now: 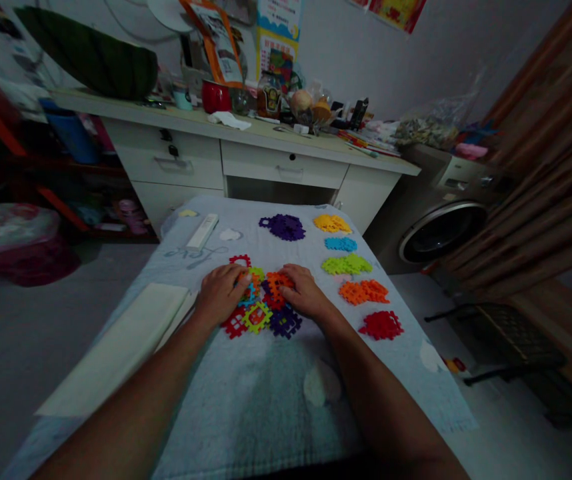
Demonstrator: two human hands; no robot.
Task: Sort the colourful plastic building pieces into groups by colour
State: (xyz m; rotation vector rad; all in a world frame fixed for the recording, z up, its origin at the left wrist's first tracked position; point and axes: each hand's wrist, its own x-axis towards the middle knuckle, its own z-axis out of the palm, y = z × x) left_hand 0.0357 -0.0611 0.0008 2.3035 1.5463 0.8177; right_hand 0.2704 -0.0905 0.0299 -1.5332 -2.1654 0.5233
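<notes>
A mixed heap of colourful plastic interlocking tiles (261, 313) lies in the middle of a table covered with a light blue cloth (266, 400). My left hand (221, 290) rests on the heap's left side, fingers curled over the tiles. My right hand (306, 290) rests on its right side, fingers bent on an orange tile (276, 283). Sorted piles sit to the right and beyond: purple (283, 227), yellow (332, 223), blue (341, 244), green (347, 265), orange (365, 291), red (381, 325).
A white remote-like bar (203, 231) and a pale folded sheet (121, 347) lie on the table's left. Behind stands a cluttered white desk (286, 167) with drawers. A washing machine (441, 220) is at the right, a red tub (11, 243) at the left.
</notes>
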